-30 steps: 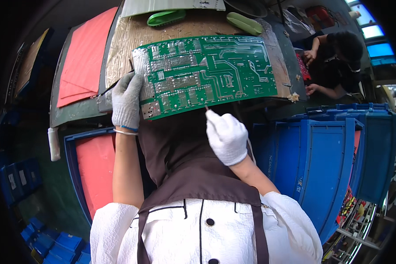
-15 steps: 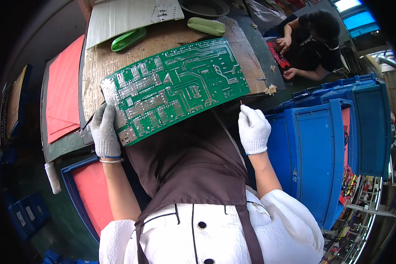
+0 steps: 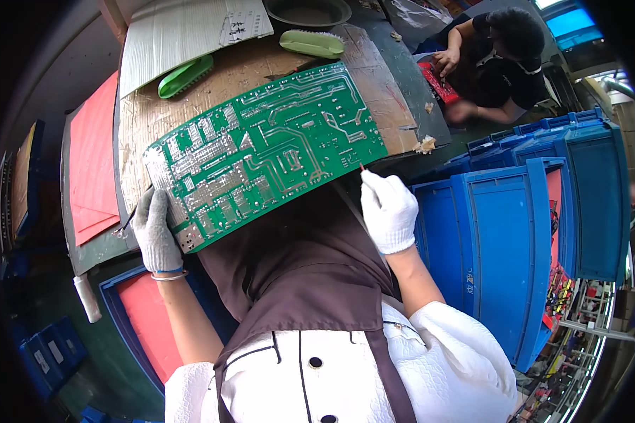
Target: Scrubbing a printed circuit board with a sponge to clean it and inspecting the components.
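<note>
We hold the green circuit board [image 3: 264, 151] by its lower-left corner in our left hand [image 3: 155, 236] — its long axis rises rightward; our right hand [image 3: 388, 210], pinching a thin tool, touches its near edge.

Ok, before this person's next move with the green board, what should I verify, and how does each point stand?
1. Left hand grips the green circuit board at its left end: ok.
2. Right hand has hold of the board: cannot tell; it sits at the lower right edge, pinching something small and red-tipped.
3. Board supported: ok, its far edge lies over the brown worktop.
4. Two green brushes lie apart from the board: ok.
5. Co-worker's hands stay away from the board: ok.
6. Blue crates at the right, apart from the right hand: ok.
</note>
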{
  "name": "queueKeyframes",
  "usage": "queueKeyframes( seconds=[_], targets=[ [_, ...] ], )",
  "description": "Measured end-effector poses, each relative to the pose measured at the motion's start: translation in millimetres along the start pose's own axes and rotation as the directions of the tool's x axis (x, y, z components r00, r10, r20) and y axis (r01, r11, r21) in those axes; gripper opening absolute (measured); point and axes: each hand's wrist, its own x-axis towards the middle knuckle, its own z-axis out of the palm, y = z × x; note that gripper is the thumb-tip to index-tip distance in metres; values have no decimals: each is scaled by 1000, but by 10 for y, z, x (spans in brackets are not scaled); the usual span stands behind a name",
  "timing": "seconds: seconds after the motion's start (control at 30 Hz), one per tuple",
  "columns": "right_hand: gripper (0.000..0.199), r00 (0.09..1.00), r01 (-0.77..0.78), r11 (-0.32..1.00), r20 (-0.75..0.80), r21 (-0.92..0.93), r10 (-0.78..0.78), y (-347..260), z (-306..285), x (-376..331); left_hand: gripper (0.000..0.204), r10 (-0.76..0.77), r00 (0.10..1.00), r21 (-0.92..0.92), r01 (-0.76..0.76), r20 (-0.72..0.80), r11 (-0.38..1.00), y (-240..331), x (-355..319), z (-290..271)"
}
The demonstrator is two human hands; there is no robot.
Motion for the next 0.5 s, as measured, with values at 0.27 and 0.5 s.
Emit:
queueKeyframes(
  seconds=[0.27,0.5],
  targets=[
    [22,995,100,995,1,-1,-100,-2,32,-55,32,4,1000,-5,-4,-7,1000,-63,36,-33],
    [23,993,119,992,15,31,-120,-38,39,-59,31,-1,1000,-4,1,22,1000,-17,9,-42]
  ],
)
